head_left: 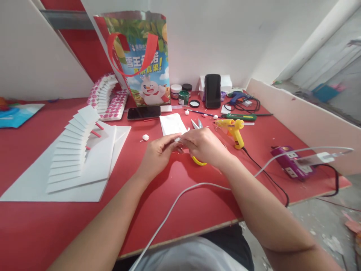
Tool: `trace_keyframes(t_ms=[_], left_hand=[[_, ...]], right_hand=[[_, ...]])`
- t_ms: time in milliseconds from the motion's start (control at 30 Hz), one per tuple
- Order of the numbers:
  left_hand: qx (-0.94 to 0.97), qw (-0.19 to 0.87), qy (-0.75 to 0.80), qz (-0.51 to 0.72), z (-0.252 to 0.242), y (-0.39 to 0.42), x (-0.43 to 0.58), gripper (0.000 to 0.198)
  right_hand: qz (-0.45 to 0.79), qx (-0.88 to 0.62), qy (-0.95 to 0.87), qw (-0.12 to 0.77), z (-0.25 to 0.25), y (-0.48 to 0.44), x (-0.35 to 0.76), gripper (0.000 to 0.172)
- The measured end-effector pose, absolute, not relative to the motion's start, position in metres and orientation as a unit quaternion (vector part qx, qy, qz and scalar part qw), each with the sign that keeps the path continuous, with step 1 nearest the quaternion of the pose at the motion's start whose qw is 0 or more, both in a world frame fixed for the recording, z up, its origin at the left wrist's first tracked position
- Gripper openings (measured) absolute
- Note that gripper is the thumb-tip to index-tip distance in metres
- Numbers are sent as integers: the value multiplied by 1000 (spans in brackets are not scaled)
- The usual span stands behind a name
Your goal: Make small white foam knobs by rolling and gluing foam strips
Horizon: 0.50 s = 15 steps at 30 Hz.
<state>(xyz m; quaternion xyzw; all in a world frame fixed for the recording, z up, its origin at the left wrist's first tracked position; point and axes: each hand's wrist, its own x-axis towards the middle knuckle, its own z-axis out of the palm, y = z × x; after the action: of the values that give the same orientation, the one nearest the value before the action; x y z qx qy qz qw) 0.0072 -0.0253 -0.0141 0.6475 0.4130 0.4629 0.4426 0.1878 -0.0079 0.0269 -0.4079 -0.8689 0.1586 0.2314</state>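
Note:
Over the middle of the red table (pixel 175 210), my left hand (pixel 158 152) and my right hand (pixel 204 145) meet and pinch a small white piece (pixel 178 139) between their fingertips. Both hands are closed on it. Yellow-handled scissors (pixel 197 126) lie under my right hand, blades pointing away, a yellow loop showing below the palm. A white sheet (pixel 172 123) lies just beyond my hands.
A white foam stair model (pixel 72 150) stands on white boards at left. A yellow glue gun (pixel 234 130), a purple power strip (pixel 290 163), a phone (pixel 143 112), paint jars (pixel 183 97), a printed bag (pixel 141 56) and a white cable (pixel 180 195) lie around.

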Motion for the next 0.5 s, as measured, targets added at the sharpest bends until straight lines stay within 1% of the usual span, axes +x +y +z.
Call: trace_keyframes(t_ms=[100, 167, 233, 300, 333, 433, 500], left_hand=[[650, 435, 416, 464, -13, -26, 9, 27], [619, 468, 412, 478, -12, -26, 11, 23], [554, 536, 384, 508, -10, -24, 12, 21], [465, 623, 326, 538, -8, -21, 11, 23], [417, 670, 290, 541, -7, -19, 10, 25], [297, 789, 186, 505, -2, -18, 4, 26], [254, 828, 135, 482, 0, -20, 1, 25]], right_hand=[[151, -436, -851, 250, 27, -7, 188, 26], [184, -454, -824, 283, 29, -9, 188, 24], [285, -450, -781, 326, 35, -11, 189, 23], [400, -429, -722, 367, 42, -14, 191, 28], [438, -422, -691, 391, 44, -14, 193, 31], [475, -416, -619, 467, 47, -13, 194, 37], [492, -413, -584, 496, 44, -10, 194, 37]])
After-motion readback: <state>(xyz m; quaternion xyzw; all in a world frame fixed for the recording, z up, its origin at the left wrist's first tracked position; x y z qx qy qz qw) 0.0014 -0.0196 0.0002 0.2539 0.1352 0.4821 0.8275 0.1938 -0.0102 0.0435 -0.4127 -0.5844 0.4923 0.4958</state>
